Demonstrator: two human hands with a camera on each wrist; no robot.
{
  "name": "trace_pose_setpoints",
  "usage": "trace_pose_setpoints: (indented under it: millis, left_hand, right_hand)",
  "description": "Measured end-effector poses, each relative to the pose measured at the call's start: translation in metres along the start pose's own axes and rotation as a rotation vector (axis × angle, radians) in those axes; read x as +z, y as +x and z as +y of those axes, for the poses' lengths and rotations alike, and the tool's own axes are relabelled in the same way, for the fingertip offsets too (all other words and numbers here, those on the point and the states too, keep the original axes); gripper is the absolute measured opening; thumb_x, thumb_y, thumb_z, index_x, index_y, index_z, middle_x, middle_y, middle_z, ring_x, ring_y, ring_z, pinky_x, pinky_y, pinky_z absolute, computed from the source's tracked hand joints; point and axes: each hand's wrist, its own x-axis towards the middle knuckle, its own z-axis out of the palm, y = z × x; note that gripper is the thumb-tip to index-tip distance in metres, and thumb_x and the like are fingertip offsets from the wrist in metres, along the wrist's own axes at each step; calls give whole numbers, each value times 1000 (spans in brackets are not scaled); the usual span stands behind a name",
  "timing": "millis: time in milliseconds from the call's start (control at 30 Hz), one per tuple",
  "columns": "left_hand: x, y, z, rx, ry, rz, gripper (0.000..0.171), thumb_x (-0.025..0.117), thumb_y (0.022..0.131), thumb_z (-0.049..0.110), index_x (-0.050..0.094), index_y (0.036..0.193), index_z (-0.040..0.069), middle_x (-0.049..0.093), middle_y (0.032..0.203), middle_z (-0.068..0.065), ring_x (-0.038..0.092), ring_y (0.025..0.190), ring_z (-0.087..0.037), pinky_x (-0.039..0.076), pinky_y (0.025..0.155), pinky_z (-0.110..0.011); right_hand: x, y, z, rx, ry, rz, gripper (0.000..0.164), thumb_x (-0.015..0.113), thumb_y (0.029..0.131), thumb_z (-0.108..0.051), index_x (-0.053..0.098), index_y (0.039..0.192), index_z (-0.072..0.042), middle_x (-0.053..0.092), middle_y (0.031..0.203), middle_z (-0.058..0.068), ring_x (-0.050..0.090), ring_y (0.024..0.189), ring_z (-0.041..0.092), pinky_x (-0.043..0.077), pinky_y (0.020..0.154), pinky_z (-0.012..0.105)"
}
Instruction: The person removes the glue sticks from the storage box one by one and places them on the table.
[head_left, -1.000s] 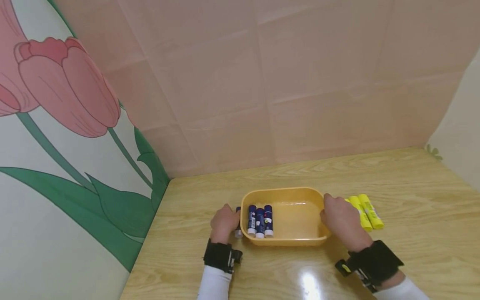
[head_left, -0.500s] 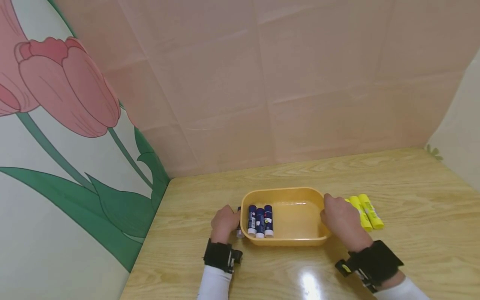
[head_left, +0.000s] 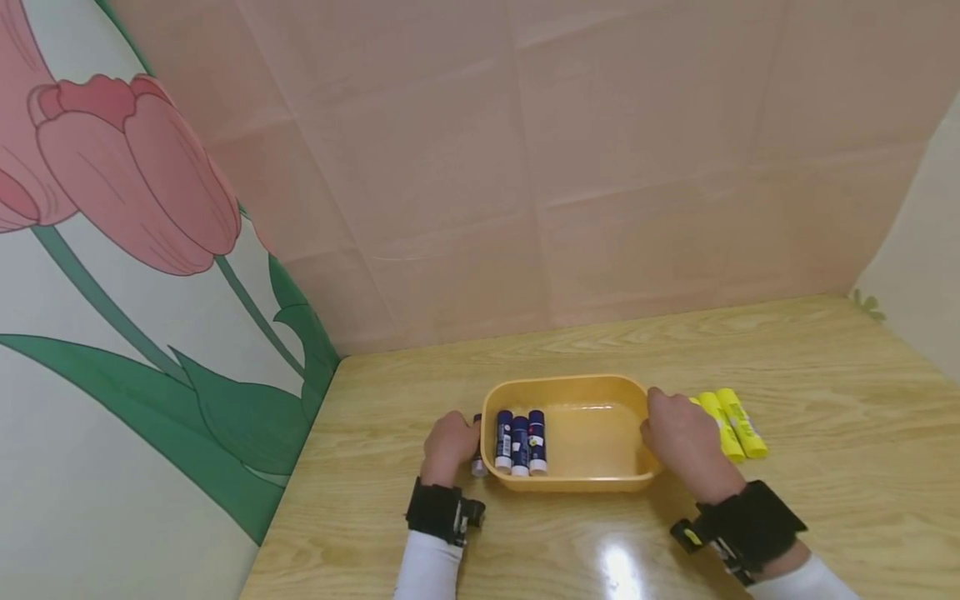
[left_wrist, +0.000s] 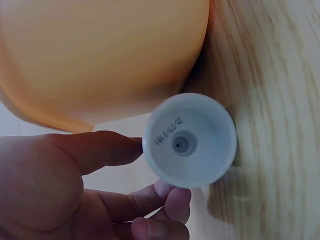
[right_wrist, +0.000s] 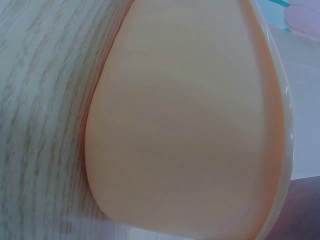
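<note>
A yellow-orange plastic basket (head_left: 588, 433) stands on the table with several dark blue glue sticks (head_left: 520, 446) lying side by side at its left end. Just outside its left wall, my left hand (head_left: 447, 446) pinches another glue stick (head_left: 478, 465) between thumb and fingers. In the left wrist view the round white base (left_wrist: 190, 140) of that stick faces the camera, low beside the basket's wall (left_wrist: 110, 60). At the other end, my right hand (head_left: 686, 437) grips the basket's right rim. The right wrist view shows the basket's outer wall (right_wrist: 185, 125), with that hand mostly hidden.
Several yellow glue sticks (head_left: 738, 425) lie on the wood-grain table (head_left: 847, 500) right of the basket, partly behind my right hand. A pink covering (head_left: 600, 183) hangs behind the table, and a wall painted with tulips (head_left: 142, 167) borders the left side.
The glue stick in my left hand has shifted very slightly right, closer to the basket. The basket and my right hand stay where they were.
</note>
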Motion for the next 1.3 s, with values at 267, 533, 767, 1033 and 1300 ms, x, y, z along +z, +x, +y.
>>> trace_pose_setpoints:
  millis: [267, 533, 767, 1033, 1300]
  left_hand:
    - [0, 2, -1, -5, 8, 1, 33, 58, 98, 34, 63, 88, 3, 57, 75, -9, 54, 66, -23, 41, 56, -32]
    - [0, 1, -2, 13, -9, 3, 31, 63, 94, 34, 61, 86, 3, 57, 74, -8, 53, 66, -22, 41, 56, -32]
    - [-2, -1, -1, 20, 13, 30, 30, 62, 95, 31, 62, 87, 1, 56, 74, -9, 54, 65, -23, 40, 55, -33]
    - [-1, -2, 0, -8, 40, 54, 30, 62, 97, 30, 63, 89, 1, 56, 74, -9, 54, 65, -23, 42, 56, -33]
    - [-3, -3, 1, -38, 61, 74, 32, 63, 96, 32, 65, 90, 1, 57, 75, -9, 55, 66, -23, 44, 58, -34]
  right_hand:
    - [-1, 0, 0, 11, 3, -19, 18, 58, 89, -6, 54, 97, 9, 52, 70, 13, 50, 57, 25, 41, 46, 33]
    - [-1, 1, -2, 26, 1, -29, 20, 59, 90, -6, 55, 100, 11, 52, 71, 13, 51, 58, 25, 41, 46, 32]
    - [-2, 0, -2, 18, 7, -30, 19, 59, 90, -5, 55, 99, 11, 52, 70, 13, 50, 57, 24, 41, 46, 31]
    - [-1, 0, -2, 5, 15, -19, 17, 59, 89, -4, 55, 97, 10, 51, 68, 12, 50, 56, 23, 40, 45, 30]
    - [0, 0, 0, 14, 12, -25, 18, 59, 89, -5, 54, 98, 10, 51, 69, 12, 50, 56, 23, 41, 46, 30]
